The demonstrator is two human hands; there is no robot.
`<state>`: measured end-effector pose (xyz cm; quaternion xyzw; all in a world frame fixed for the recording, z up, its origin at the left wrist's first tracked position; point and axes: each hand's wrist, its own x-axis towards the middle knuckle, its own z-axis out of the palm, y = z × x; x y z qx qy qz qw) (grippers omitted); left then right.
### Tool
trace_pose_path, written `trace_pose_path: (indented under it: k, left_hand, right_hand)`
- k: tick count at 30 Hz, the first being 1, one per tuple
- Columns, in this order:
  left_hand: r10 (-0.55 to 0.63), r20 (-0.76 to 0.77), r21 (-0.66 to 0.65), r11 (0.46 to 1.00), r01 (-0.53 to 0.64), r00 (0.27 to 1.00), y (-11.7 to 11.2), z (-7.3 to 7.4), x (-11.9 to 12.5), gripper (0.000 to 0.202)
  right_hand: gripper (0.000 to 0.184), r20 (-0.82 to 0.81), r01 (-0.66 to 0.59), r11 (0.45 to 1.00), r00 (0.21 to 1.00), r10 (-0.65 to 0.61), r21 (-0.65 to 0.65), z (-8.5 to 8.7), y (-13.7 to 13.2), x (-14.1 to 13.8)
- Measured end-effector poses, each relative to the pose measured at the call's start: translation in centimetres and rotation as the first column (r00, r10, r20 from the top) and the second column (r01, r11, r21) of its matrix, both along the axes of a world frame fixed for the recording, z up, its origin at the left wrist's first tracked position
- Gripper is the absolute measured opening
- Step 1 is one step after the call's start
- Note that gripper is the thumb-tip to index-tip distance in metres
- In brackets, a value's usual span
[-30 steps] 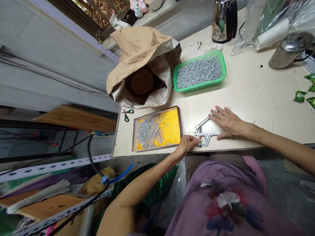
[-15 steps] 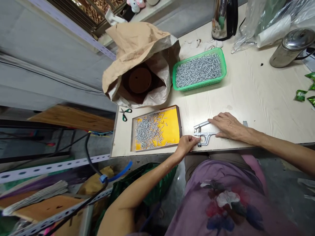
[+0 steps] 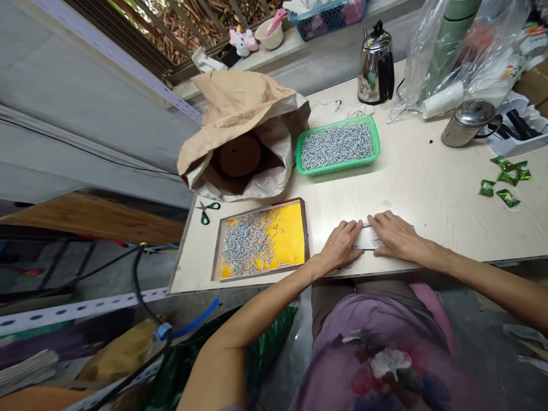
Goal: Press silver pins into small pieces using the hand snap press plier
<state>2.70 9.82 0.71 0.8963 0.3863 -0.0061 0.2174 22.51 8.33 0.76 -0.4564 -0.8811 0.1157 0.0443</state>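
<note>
Well, the silver-grey metal hand tool with two slim handles [image 3: 366, 248] lies on the pale wood-grained table [image 3: 428, 194], near its front edge, between two busy hands! The left hand [image 3: 341, 245] curls over one end, hiding it; whether those fingers pinch anything, I cannot tell. The right hand [image 3: 394, 235] clasps the other end, fingers bent over the handles. Left of them sits a shallow, yellow-bottomed rectangular tray [image 3: 293, 234] of small silvery metal pieces [image 3: 246, 242]; further back, a green plastic basket [image 3: 338, 169] holds more.
</note>
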Motion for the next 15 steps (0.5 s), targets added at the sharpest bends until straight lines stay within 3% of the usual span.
trace_pose_path:
  k: [6,11,15]
  left_hand:
    - [-0.030,-0.079,-0.020,0.999,0.029,0.996,-0.1,0.8,0.7,0.039]
    - [-0.050,-0.125,-0.014,0.999,0.048,0.991,-1.1,0.9,1.2,0.016]
    - [-0.058,-0.147,-0.020,0.998,0.056,0.987,-1.6,0.8,1.3,0.013]
  right_hand:
    - [0.029,0.106,-0.062,0.997,0.993,0.057,0.039,1.1,-0.8,0.2]
    - [0.003,0.053,-0.084,0.986,0.996,0.077,0.143,0.0,-2.1,0.0]
    - [0.017,-0.004,-0.087,0.982,0.996,0.089,0.166,-0.9,-3.0,-0.3]
